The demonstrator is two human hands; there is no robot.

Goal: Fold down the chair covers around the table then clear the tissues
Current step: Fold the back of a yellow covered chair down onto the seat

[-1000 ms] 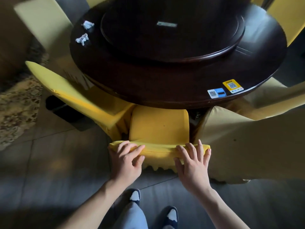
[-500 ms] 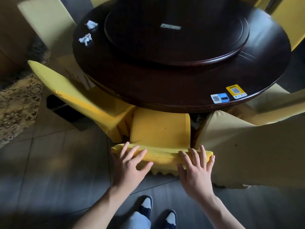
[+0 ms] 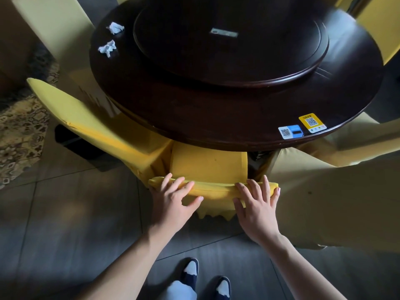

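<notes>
A yellow chair cover (image 3: 208, 165) wraps the chair pushed under the dark round table (image 3: 216, 118) right in front of me. Its bunched hem lies along the top of the chair back. My left hand (image 3: 173, 200) rests on the left end of that top edge, fingers spread and nearly straight. At the right end lies my right hand (image 3: 256, 204), its straight fingers over the fold. Two crumpled white tissues (image 3: 116, 28) (image 3: 107, 48) lie on the table's far left rim.
A raised turntable (image 3: 229, 40) fills the table's middle, and two QR stickers (image 3: 300, 127) sit near its front edge. Yellow-covered chairs stand at left (image 3: 86, 126) and right (image 3: 324, 191). A patterned rug (image 3: 19, 135) lies left on the grey floor.
My hands have shifted slightly lower on the chair back's top edge, with fingers spread wider. The view has tilted a little, so the table sits lower in frame.
</notes>
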